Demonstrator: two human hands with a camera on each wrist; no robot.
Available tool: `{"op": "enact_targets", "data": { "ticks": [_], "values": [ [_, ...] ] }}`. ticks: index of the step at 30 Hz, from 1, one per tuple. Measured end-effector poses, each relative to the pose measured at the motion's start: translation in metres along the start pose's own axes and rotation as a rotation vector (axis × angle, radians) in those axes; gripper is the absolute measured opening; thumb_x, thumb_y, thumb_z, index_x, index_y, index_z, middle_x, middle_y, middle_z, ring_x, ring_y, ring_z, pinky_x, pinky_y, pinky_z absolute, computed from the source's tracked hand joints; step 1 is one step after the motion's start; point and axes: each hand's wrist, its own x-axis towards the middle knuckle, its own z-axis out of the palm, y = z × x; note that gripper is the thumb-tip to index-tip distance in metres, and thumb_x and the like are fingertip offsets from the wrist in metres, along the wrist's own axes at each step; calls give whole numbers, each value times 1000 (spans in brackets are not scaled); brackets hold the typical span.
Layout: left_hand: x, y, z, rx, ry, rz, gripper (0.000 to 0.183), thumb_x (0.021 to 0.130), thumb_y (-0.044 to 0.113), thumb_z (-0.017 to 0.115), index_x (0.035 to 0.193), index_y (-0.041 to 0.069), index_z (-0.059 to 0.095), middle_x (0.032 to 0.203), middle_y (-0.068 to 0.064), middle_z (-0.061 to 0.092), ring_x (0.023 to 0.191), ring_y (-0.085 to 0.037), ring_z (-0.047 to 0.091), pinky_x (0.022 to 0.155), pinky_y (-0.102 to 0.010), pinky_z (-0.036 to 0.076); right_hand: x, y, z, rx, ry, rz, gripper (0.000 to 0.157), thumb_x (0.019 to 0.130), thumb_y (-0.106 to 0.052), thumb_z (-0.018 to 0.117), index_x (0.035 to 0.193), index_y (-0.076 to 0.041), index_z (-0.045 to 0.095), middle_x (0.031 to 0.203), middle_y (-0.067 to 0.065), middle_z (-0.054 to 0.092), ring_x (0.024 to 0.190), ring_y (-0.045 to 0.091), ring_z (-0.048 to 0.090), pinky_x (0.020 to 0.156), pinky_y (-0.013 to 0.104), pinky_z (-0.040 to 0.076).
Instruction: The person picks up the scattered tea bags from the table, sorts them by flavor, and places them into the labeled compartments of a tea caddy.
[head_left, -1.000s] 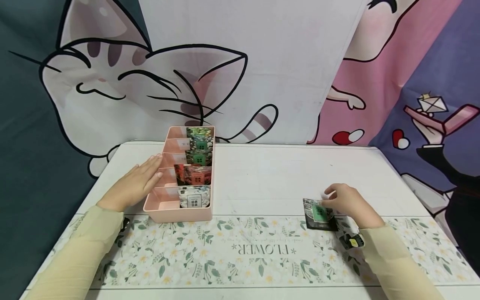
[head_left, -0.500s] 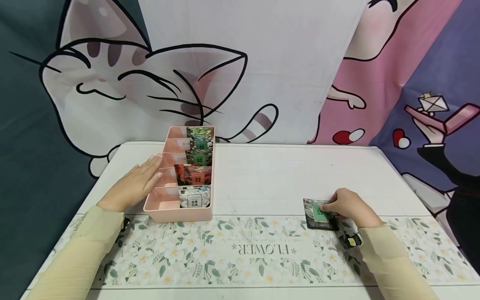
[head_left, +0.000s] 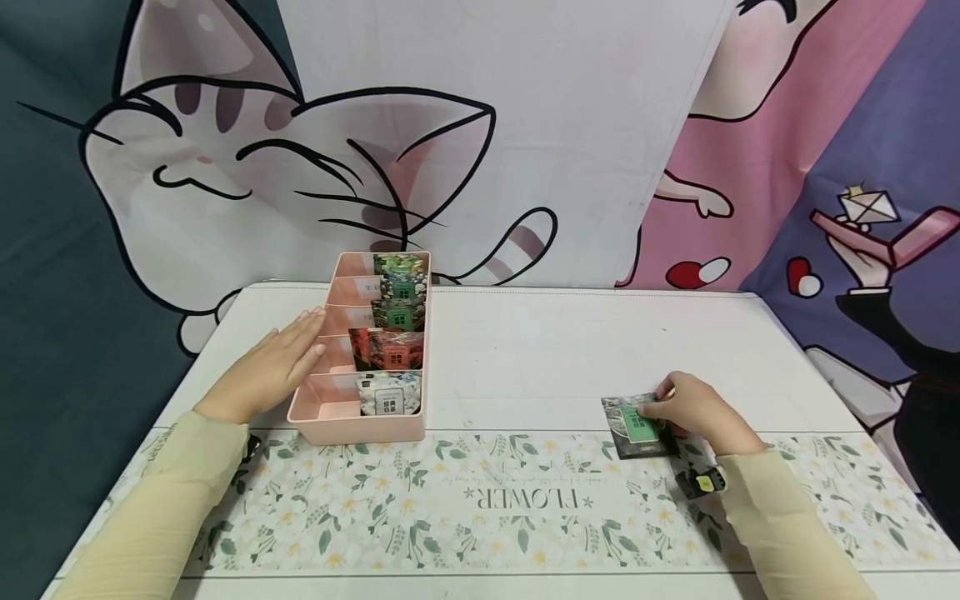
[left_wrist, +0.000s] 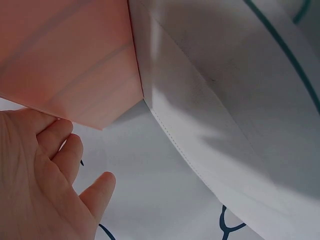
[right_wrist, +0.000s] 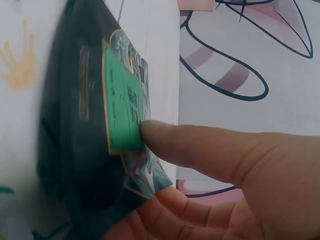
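My right hand (head_left: 697, 408) pinches a dark tea sachet with a green label (head_left: 634, 427), thumb on its face and fingers behind it. In the right wrist view the thumb (right_wrist: 200, 150) presses at the edge of the green label (right_wrist: 122, 105). My left hand (head_left: 270, 367) lies with straight fingers against the left side of a pink divided box (head_left: 360, 431); the left wrist view has its fingertips at the box's rim (left_wrist: 75, 65). Upright in the box's compartments are a white sachet (head_left: 389, 394), red sachets (head_left: 393, 350), a dark green sachet (head_left: 397, 315) and green leafy ones (head_left: 400, 275).
The white table (head_left: 540, 358) carries a floral strip (head_left: 525, 533) along its front. A cartoon cat backdrop (head_left: 600, 150) hangs right behind the table's back edge. At the far right a dark shape (head_left: 926, 425) stands beside the table.
My right thumb and fingers have closed on the green-labelled tea sachet, which has tilted and shifted slightly left. The left hand and the box stay where they were.
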Motion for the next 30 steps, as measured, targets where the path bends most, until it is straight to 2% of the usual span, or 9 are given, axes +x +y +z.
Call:
{"op": "enact_targets", "data": {
  "ticks": [11, 16, 22, 30],
  "values": [
    [1, 2, -2, -2, -4, -2, 67, 111, 40, 33, 162, 2, 12, 168, -20, 14, 154, -40, 12, 121, -64, 12, 5, -6, 4, 101, 4, -41, 32, 93, -18, 72, 107, 4, 55, 100, 22, 61, 78, 25, 59, 62, 37, 54],
    [1, 2, -2, -1, -5, -4, 67, 111, 40, 32, 162, 2, 13, 168, -20, 14, 154, -41, 12, 121, -65, 13, 9, -13, 6, 143, 9, -86, 28, 95, -16, 70, 109, 4, 56, 97, 19, 63, 74, 23, 58, 60, 36, 51],
    [1, 1, -2, 0, -3, -7, 66, 111, 40, 33, 162, 1, 14, 167, -21, 15, 154, -41, 12, 121, -65, 13, 15, -23, 11, 187, 24, -136, 27, 96, -15, 68, 112, 3, 59, 86, 11, 65, 66, 21, 55, 59, 35, 49],
    [-1, 1, -2, 0, -3, -6, 66, 111, 39, 33, 162, 1, 14, 167, -21, 15, 154, -41, 13, 121, -64, 13, 21, -32, 15, 250, 28, -127, 31, 99, -15, 65, 121, 7, 63, 98, 11, 69, 81, 21, 61, 72, 35, 58]
  ]
}}
